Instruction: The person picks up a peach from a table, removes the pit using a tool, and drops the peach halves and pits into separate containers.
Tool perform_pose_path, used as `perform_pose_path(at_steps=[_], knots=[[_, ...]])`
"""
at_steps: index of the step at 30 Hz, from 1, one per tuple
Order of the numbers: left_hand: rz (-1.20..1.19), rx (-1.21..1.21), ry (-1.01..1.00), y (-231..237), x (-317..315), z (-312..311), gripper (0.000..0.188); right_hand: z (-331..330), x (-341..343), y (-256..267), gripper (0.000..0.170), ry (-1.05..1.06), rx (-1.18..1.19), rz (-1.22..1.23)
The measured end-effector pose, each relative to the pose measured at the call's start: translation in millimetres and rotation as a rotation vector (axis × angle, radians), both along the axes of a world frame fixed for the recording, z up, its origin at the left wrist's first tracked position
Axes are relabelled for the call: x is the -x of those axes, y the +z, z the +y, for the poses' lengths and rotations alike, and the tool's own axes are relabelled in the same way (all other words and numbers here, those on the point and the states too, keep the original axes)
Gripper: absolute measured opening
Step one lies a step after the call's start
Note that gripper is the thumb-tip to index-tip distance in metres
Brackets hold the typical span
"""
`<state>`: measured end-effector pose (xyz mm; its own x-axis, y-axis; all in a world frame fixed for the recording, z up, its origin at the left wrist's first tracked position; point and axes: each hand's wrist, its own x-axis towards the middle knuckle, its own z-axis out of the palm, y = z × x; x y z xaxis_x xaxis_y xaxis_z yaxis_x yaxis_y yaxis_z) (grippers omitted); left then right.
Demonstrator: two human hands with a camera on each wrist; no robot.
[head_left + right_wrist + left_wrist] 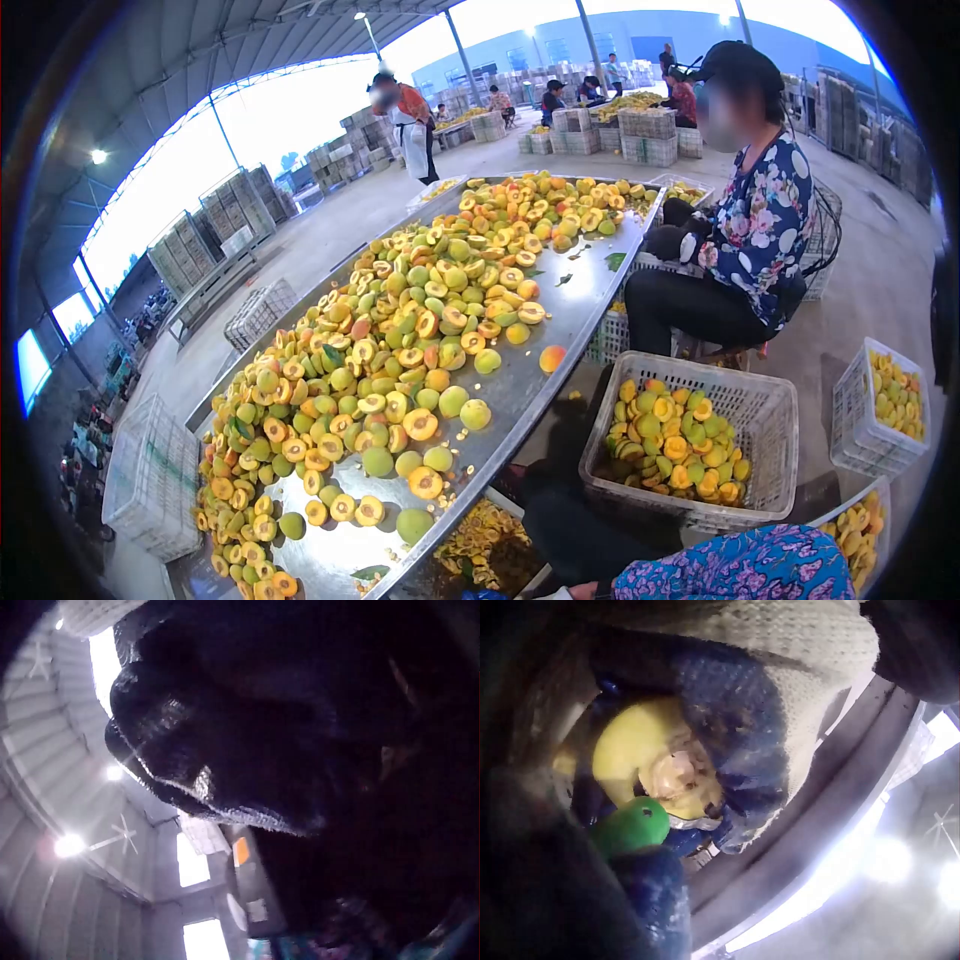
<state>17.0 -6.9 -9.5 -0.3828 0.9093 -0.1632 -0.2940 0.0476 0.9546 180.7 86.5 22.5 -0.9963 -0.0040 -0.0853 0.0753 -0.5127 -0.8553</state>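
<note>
Over on the far left of the head view there's a pale crate (155, 480), and beside it the long metal counter (500, 390), slanting from lower left to upper right under a heap of whole and halved fruit (400, 310).

Now the left hand (735, 712), in a knit glove with a dark blue coating: its fingers are curled firmly round a yellow fruit (630, 746). The fruit's long axis tips from upper left to lower right in the left wrist view, its opened, brownish middle (676, 776) towards the lower right. It sits right inside the grasp, against the glove's coated side. And there's a green handle (634, 825) just below, its long axis rising to the right, rounded end close to that middle.

Across to the right hand (187, 742), dark-gloved, fingers bent; it's too dark to tell how far it is closed or what it holds.

Further right, an open plastic basket (780, 400) of cut pieces stands below the counter, near a seated person in a floral top (765, 210).
</note>
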Motion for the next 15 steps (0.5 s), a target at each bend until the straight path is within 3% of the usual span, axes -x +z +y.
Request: perform_pose_path(at_steps=[3,5,6,7,9,10,13,14,15], knots=[[-0.330,0.237,0.050,0.0,0.2,0.3,0.024,1.0,-1.3,2.1,0.019,0.133,0.400,-0.111],[-0.386,0.267,0.068,23.7,-8.2,7.6,0.029,-1.9,-4.5,2.0,0.020,0.206,0.560,-0.188],[-0.401,0.264,0.078,29.0,-12.1,8.6,0.029,-5.7,-6.9,6.0,0.021,0.195,0.488,-0.183],[-0.415,0.264,0.099,31.0,-12.5,7.9,0.030,-24.3,-7.1,13.6,0.027,0.015,0.011,0.151],[-0.424,0.222,0.110,34.6,-6.5,12.0,0.035,-29.4,3.9,-13.5,0.025,-0.052,0.085,0.025],[-0.412,0.248,0.136,36.2,-7.4,12.3,0.038,-25.2,3.2,2.5,0.027,-0.065,0.182,-0.033],[-0.295,0.084,-0.018,-8.2,2.6,5.7,0.031,-29.4,13.2,-40.9,0.032,0.333,1.314,-0.271],[-0.516,0.019,-0.010,-7.3,0.8,7.2,0.031,-31.4,12.7,-34.7,0.031,0.348,1.316,-0.281],[-0.496,0.008,0.059,-19.5,3.8,8.7,0.030,-31.3,9.0,-25.6,0.029,0.088,0.929,-0.379]])
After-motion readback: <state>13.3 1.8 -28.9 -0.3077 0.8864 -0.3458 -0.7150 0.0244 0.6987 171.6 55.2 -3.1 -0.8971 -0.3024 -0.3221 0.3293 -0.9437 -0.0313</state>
